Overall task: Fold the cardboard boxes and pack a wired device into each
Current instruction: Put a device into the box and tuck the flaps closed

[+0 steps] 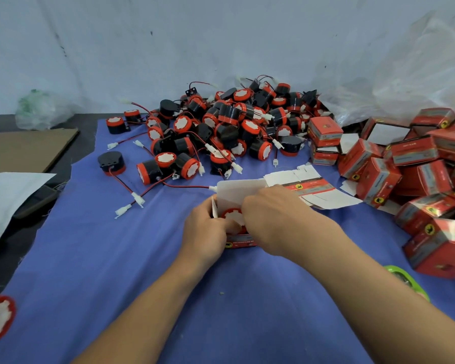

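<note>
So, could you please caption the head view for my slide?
Left hand and right hand hold an open cardboard box, wired device inside, on blue cloth.

Person's body, head cam: left hand [208,227] and right hand [271,214] both bare. Left forearm [147,311] and right forearm [378,285] bare too, uncovered up to the frame edge. Only hands and forearms are in frame.

blue cloth [90,258] centre | brown cardboard sheet [24,148] left | clear plastic bag [405,74] rear right | green-rimmed object [394,269] right

Print on boxes [377,181] illegible
</note>
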A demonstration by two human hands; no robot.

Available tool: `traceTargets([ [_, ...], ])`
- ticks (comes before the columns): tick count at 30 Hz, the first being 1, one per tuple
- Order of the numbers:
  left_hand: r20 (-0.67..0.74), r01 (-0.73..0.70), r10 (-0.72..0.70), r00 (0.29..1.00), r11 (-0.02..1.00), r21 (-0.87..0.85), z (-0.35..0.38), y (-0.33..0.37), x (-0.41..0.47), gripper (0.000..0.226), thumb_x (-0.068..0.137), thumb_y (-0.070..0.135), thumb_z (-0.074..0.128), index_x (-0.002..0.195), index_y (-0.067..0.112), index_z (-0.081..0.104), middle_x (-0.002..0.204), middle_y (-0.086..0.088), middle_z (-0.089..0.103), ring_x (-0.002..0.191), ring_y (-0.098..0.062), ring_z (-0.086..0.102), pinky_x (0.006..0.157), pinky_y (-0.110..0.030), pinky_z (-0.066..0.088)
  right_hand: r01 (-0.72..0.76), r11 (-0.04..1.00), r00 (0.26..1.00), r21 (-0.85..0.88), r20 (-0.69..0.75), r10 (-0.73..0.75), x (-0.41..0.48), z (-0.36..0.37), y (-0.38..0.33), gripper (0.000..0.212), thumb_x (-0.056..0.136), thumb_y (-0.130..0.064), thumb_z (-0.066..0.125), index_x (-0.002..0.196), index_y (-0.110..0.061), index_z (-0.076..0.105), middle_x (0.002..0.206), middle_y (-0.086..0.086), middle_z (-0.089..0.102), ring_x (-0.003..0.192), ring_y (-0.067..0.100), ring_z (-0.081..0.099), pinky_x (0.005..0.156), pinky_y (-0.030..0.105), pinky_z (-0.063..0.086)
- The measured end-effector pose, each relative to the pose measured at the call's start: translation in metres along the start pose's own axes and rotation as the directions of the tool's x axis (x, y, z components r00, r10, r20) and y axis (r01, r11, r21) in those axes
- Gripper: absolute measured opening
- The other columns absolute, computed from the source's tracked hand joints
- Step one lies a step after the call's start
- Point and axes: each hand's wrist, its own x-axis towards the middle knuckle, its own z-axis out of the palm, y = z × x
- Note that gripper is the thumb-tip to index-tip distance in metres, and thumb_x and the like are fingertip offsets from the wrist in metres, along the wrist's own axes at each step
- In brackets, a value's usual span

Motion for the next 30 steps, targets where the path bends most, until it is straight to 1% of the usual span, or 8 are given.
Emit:
traceTargets([
  [5,0.003,0.014,-0.014,1.000,1.000,0.006,-0.001,0.001,0.000,0.039,0.055,0.018,0.067,0.089,0.037,0.075,0.092,0.007,0.079,0.091,-0.021,0.074,0.085,-0.053,0.060,-0.185,0.951,0.981,0.249,-0.014,0.195,0.012,0.010,0.010,0.027,0.092,-0.010,0.058,0.075,-0.017,0.038,0.071,0.000,0.033,0.075,0.026,0.042,0.068,0.034,0.036],
  [11,-0.007,-0.011,0.011,1.000,1.000,0.014,-0.001,0.002,0.000,0.037,0.056,0.019,0.069,0.091,0.030,0.076,0.092,0.009,0.079,0.093,-0.020,0.074,0.087,-0.053,0.060,-0.380,0.897,0.864,0.223,-0.261,0.431,0.008,0.040,0.002,0.017,0.085,-0.018,0.063,0.094,-0.028,0.072,0.077,0.000,0.066,0.065,0.027,0.048,0.055,0.029,0.029],
  [19,0.003,-0.012,0.012,1.000,1.000,0.019,-0.001,0.002,-0.001,0.038,0.055,0.018,0.069,0.090,0.030,0.076,0.092,0.007,0.079,0.092,-0.021,0.074,0.085,-0.054,0.060,-0.100,0.977,0.992,0.188,0.090,0.084,0.005,0.011,0.017,0.028,0.096,-0.009,0.050,0.116,-0.015,0.068,0.085,0.002,0.049,0.081,0.026,0.048,0.067,0.032,0.039],
  [22,0.000,0.002,-0.002,1.000,1.000,0.027,-0.002,0.002,-0.001,0.039,0.056,0.019,0.068,0.092,0.029,0.076,0.092,0.006,0.079,0.092,-0.021,0.073,0.085,-0.054,0.060,-0.151,0.940,0.988,0.306,0.038,0.146,0.009,0.012,0.020,0.031,0.090,-0.008,0.052,0.110,-0.016,0.074,0.091,0.004,0.062,0.080,0.025,0.052,0.068,0.034,0.046],
  [24,-0.002,-0.004,0.004,1.000,1.000,0.025,-0.002,0.001,-0.001,0.035,0.057,0.019,0.068,0.090,0.028,0.076,0.092,0.005,0.079,0.092,-0.023,0.073,0.086,-0.055,0.060,-0.192,0.839,0.918,0.510,-0.208,0.337,0.006,0.032,0.014,0.032,0.082,-0.007,0.057,0.098,-0.024,0.079,0.088,0.002,0.071,0.079,0.026,0.059,0.069,0.035,0.052],
  [26,-0.001,-0.017,0.017,1.000,0.999,0.029,-0.001,0.001,-0.001,0.034,0.059,0.019,0.069,0.090,0.029,0.076,0.092,0.005,0.079,0.093,-0.023,0.073,0.086,-0.056,0.059,-0.066,0.603,0.717,0.795,-0.382,0.583,-0.005,0.053,0.002,0.029,0.078,-0.005,0.063,0.083,-0.029,0.079,0.077,-0.004,0.073,0.072,0.018,0.064,0.066,0.030,0.052],
  [28,-0.003,-0.018,0.018,1.000,0.999,0.035,-0.001,0.001,0.000,0.037,0.059,0.019,0.069,0.093,0.031,0.077,0.095,0.007,0.079,0.096,-0.022,0.073,0.088,-0.056,0.058,0.142,0.255,0.535,0.957,-0.291,0.793,-0.008,0.070,0.003,0.028,0.080,-0.010,0.066,0.081,-0.035,0.079,0.075,-0.013,0.074,0.071,0.007,0.067,0.068,0.021,0.053],
  [30,0.001,-0.012,0.012,1.000,0.999,0.040,-0.001,0.000,0.001,0.041,0.058,0.020,0.069,0.096,0.032,0.077,0.097,0.008,0.079,0.098,-0.021,0.073,0.090,-0.056,0.058,0.175,-0.040,0.601,0.984,-0.074,0.796,-0.004,0.082,0.011,0.024,0.085,-0.017,0.066,0.093,-0.034,0.081,0.090,-0.015,0.078,0.087,0.004,0.072,0.081,0.027,0.058],
])
